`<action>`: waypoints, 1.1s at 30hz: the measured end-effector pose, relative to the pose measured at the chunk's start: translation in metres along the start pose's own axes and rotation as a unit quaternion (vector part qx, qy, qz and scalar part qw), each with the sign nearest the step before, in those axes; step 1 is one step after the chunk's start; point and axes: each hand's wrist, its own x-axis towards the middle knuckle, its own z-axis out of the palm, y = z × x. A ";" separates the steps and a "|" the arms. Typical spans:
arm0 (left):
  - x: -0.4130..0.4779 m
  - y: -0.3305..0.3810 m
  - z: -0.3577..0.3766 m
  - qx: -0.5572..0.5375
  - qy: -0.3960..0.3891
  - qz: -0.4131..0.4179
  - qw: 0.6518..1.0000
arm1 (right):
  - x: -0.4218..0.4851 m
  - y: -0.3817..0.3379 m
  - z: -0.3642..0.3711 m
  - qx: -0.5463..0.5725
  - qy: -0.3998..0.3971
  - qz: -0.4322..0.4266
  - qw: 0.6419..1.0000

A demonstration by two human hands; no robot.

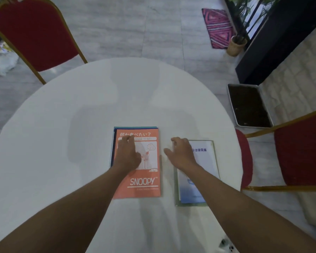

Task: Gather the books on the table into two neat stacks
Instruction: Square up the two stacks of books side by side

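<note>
An orange Snoopy book (pixel 144 185) tops a stack at the middle of the round white table (pixel 62 143); blue book edges (pixel 112 143) show beneath it along the left and far sides. My left hand (pixel 128 154) lies flat on its cover, fingers apart. To the right a white and blue book (pixel 204 161) sits on a pale green one whose edge shows around it. My right hand (pixel 181 152) rests over that stack's far left corner, fingers spread, thumb pointing toward the orange book. A narrow gap of tabletop separates the two stacks.
A red chair with a gold frame (pixel 35 33) stands at the far left, another red chair (pixel 299 152) at the right. On the floor lie a metal tray of dark soil (pixel 248 106), a potted plant (pixel 236 44) and a pink patterned mat (pixel 217 28).
</note>
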 end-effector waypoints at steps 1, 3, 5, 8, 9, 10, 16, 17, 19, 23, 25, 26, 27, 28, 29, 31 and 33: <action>-0.001 0.012 0.004 -0.019 -0.013 0.016 1.000 | -0.001 0.012 -0.009 0.007 0.031 0.001 0.999; -0.006 0.034 0.014 -0.049 -0.044 0.051 0.997 | -0.003 0.038 -0.026 -0.013 0.086 0.025 0.996; -0.010 0.056 0.028 -0.035 -0.084 0.082 0.992 | -0.006 0.066 -0.041 -0.048 0.118 0.060 0.990; -0.018 0.084 0.052 -0.004 -0.150 0.071 0.986 | -0.012 0.102 -0.055 -0.052 0.079 0.145 0.985; -0.022 0.094 0.059 0.002 -0.172 0.058 0.983 | -0.014 0.113 -0.057 -0.050 0.054 0.170 0.983; -0.025 0.101 0.066 0.008 -0.191 0.044 0.981 | -0.017 0.122 -0.059 -0.047 0.028 0.184 0.981; -0.029 0.122 0.088 -0.077 -0.160 -0.123 0.976 | -0.014 0.142 -0.065 0.098 -0.006 0.184 0.978; -0.029 0.123 0.089 -0.110 -0.153 -0.151 0.970 | -0.012 0.142 -0.066 0.119 -0.012 0.187 0.975; -0.029 0.124 0.093 -0.183 -0.147 -0.199 0.951 | -0.007 0.145 -0.067 0.160 -0.032 0.198 0.967; -0.030 0.125 0.094 -0.274 -0.146 -0.246 0.918 | -0.006 0.149 -0.066 0.222 -0.065 0.229 0.945; -0.032 0.128 0.093 -0.310 -0.143 -0.250 0.906 | -0.009 0.150 -0.064 0.270 -0.064 0.224 0.934; -0.033 0.130 0.091 -0.331 -0.140 -0.247 0.900 | -0.012 0.150 -0.064 0.296 -0.061 0.217 0.928; -0.035 0.132 0.088 -0.347 -0.137 -0.242 0.896 | -0.014 0.150 -0.065 0.319 -0.057 0.210 0.923; -0.035 0.135 0.085 -0.360 -0.131 -0.235 0.893 | -0.017 0.148 -0.066 0.335 -0.049 0.201 0.919; -0.036 0.137 0.081 -0.367 -0.126 -0.225 0.894 | -0.021 0.145 -0.069 0.346 -0.039 0.189 0.918; -0.037 0.145 0.071 -0.376 -0.109 -0.182 0.902 | -0.027 0.134 -0.079 0.358 -0.012 0.153 0.921; -0.039 0.156 0.057 -0.378 -0.084 -0.107 0.916 | -0.032 0.119 -0.091 0.358 0.019 0.091 0.929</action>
